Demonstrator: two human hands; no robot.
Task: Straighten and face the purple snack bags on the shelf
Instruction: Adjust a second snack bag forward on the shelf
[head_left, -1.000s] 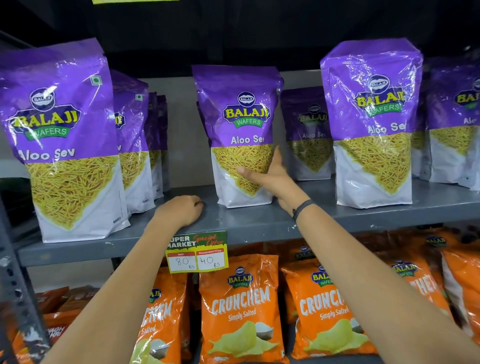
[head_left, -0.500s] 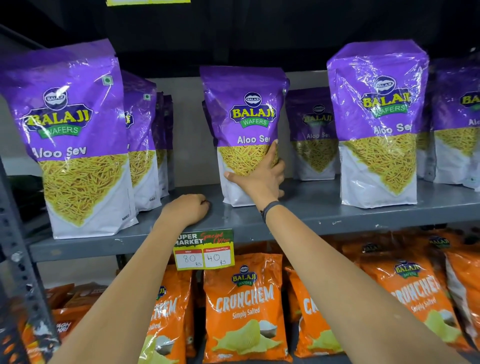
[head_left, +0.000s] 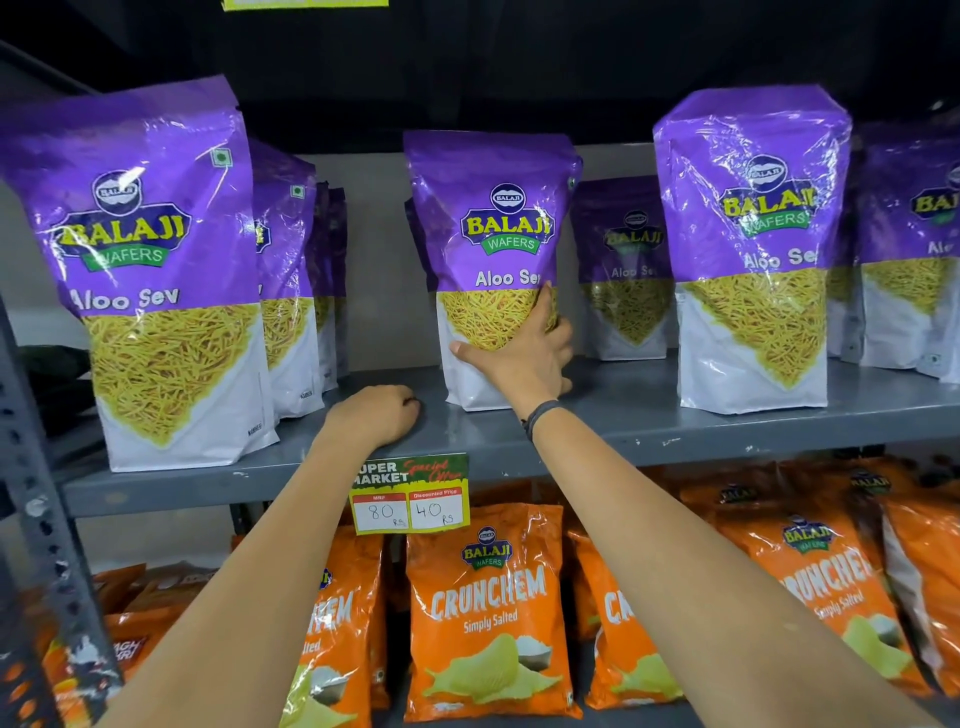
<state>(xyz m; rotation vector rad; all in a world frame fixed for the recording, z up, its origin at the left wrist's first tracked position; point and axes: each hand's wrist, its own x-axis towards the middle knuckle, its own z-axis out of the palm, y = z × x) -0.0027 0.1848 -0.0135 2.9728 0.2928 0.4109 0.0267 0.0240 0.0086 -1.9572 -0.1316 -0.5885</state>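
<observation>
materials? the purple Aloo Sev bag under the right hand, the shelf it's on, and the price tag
Aloo Sev bag: looks like glossy plastic film; crinkles and sharp light glints on the purple front.
Shelf: seems to be grey painted sheet metal; small chips show along the front edge, and the upright has punched holes.
Price tag: probably printed card or paper, matte, with handwritten 80 and 40; lamination can't be told.

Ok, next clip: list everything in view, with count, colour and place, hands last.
Aloo Sev bags: at least eight, purple, standing along the grey shelf.
Centre Aloo Sev bag: one, purple, upright, facing front.
Crunchem bags: several, orange, lower shelf.
Price tag: one, yellow-green, shelf edge, reads 80 and 40.
Shelf upright: one, grey, left.
Wristband: one, dark, right wrist.
Left hand: fist resting on shelf.
Right hand: grip on centre bag's lower front.
</observation>
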